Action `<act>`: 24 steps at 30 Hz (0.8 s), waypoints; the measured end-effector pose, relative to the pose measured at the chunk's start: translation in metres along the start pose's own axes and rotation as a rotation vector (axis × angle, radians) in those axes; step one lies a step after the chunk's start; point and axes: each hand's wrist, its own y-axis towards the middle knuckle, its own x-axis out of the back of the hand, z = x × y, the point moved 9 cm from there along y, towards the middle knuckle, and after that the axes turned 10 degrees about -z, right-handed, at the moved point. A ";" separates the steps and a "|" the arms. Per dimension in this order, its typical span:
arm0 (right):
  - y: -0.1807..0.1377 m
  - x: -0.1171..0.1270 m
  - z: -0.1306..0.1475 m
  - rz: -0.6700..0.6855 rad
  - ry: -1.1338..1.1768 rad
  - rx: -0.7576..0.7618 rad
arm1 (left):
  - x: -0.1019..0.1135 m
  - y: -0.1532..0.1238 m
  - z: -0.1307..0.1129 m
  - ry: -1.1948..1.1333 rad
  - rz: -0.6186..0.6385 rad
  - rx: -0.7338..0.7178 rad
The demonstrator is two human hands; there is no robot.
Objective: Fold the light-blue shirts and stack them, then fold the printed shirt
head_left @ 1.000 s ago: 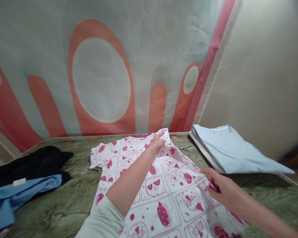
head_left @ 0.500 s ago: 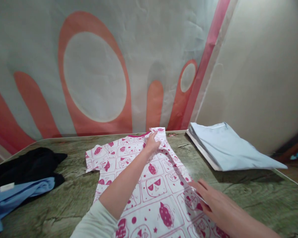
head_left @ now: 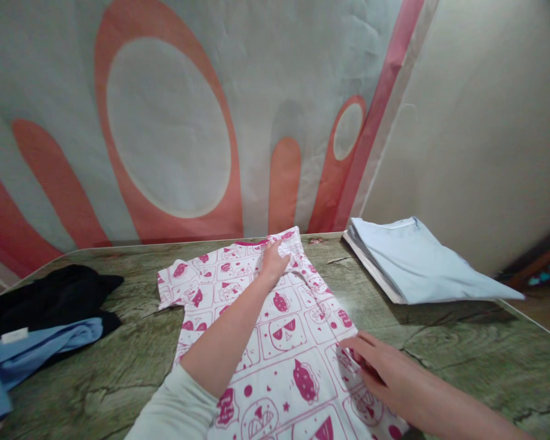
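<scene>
And there's your left hand [head_left: 274,264] up at the shoulder by the far-right sleeve, your right hand [head_left: 378,370] lower down with fingertips on the right-hand edge, the two well apart, though whether either one pinches cloth you can't tell from here! Under them lies the pink-printed white shirt [head_left: 284,342], spread flat on the wood-patterned table [head_left: 119,385], collar to the far edge; out left, black [head_left: 50,293] and blue garments [head_left: 46,351], out right, a pale-blue folded stack [head_left: 431,263].
</scene>
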 end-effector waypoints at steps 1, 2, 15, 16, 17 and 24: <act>0.000 0.000 0.000 0.005 0.016 -0.013 | 0.001 0.000 -0.001 0.004 -0.003 -0.014; 0.001 -0.001 -0.001 0.008 0.026 -0.028 | 0.001 -0.001 -0.002 0.006 -0.005 -0.026; 0.024 0.015 -0.006 -0.312 -0.099 0.256 | 0.006 0.000 -0.005 -0.015 0.033 -0.017; 0.024 0.012 -0.006 -0.311 -0.115 0.274 | 0.006 0.000 -0.005 -0.005 0.035 -0.015; 0.023 0.009 -0.005 -0.301 -0.128 0.287 | 0.006 0.000 -0.005 0.003 0.038 -0.012; 0.021 -0.003 -0.001 -0.232 -0.149 0.293 | 0.004 -0.005 0.002 0.074 0.055 0.020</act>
